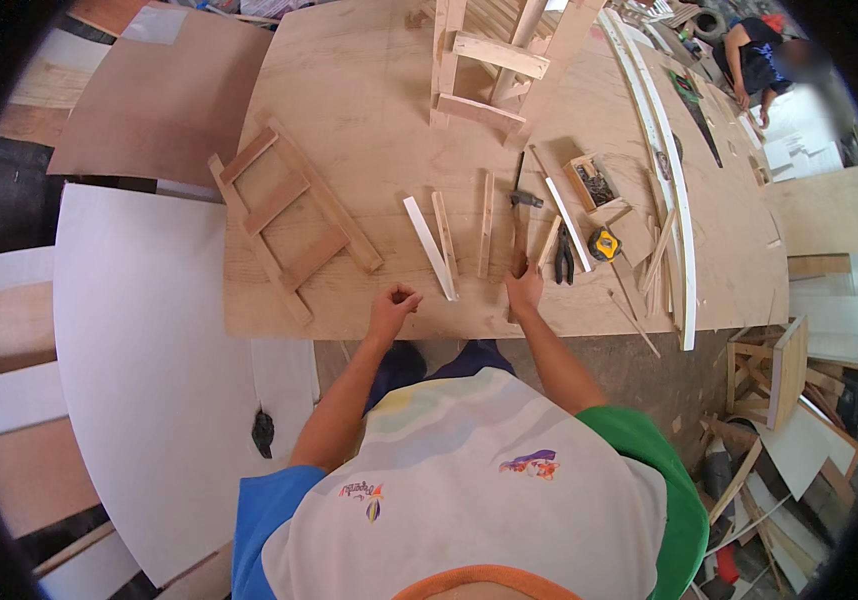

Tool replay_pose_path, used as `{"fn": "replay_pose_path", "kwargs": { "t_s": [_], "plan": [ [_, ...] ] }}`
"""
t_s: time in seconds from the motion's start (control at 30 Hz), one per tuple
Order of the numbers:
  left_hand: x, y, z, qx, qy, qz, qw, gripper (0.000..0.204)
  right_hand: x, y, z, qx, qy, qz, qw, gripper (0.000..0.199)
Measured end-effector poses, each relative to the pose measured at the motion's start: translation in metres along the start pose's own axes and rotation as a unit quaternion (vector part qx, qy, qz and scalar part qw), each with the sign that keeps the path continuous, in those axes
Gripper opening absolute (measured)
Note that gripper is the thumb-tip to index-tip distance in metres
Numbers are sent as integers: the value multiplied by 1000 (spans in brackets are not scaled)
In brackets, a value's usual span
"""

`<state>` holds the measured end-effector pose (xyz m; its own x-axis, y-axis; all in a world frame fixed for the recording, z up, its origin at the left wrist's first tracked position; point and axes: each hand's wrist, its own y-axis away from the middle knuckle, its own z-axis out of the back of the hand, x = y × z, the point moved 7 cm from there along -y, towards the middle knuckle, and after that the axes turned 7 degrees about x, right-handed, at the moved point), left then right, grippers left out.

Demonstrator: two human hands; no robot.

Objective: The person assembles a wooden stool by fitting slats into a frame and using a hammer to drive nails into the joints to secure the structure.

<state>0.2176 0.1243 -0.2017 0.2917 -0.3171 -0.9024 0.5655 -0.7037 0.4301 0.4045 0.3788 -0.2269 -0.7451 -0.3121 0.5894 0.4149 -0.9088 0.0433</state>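
My right hand (pixel 524 290) is wrapped round the wooden handle of a hammer (pixel 520 238), whose dark metal head points away from me over the plywood table. My left hand (pixel 395 308) is above the table's front edge with its fingers curled together; anything inside them is too small or hidden to name. Between the hands lie a white-faced wood strip (pixel 430 247) and two bare strips, one thin (pixel 445 235) and one farther right (pixel 486 225). Black-handled pliers (pixel 564 257) rest right of the hammer, beside a short wood piece (pixel 549 242) and a long white strip (pixel 567 222).
A ladder-like wooden frame (pixel 289 220) lies at left. A larger wooden frame (pixel 494 75) stands at the far side. To the right are a nail box (pixel 594 183), a yellow tape measure (pixel 604 244), long white strips (pixel 664 170) and a handsaw (pixel 694 110). Another person (pixel 752 62) crouches far right.
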Motion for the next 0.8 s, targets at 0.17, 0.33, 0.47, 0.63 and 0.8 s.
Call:
{"fn": "replay_pose_path", "kwargs": {
  "t_s": [0.17, 0.33, 0.47, 0.63, 0.8],
  "plan": [
    [-1, -6, 38, 27, -2, -12, 1000, 12, 40, 0, -22, 37, -21, 30, 999, 45],
    [-26, 9, 55, 53, -23, -4, 998, 12, 63, -5, -56, 87, 32, -24, 995, 45],
    [-19, 9, 66, 53, -16, -14, 998, 12, 33, -24, -80, 102, 31, -96, 990, 45],
    [-8, 3, 72, 31, 0, -5, 1000, 13, 21, -24, -81, 145, -206, -85, 964, 50],
    [-16, -5, 46, 37, 47, -4, 998, 14, 42, 0, -55, 222, -372, -57, 899, 54]
  ]
}}
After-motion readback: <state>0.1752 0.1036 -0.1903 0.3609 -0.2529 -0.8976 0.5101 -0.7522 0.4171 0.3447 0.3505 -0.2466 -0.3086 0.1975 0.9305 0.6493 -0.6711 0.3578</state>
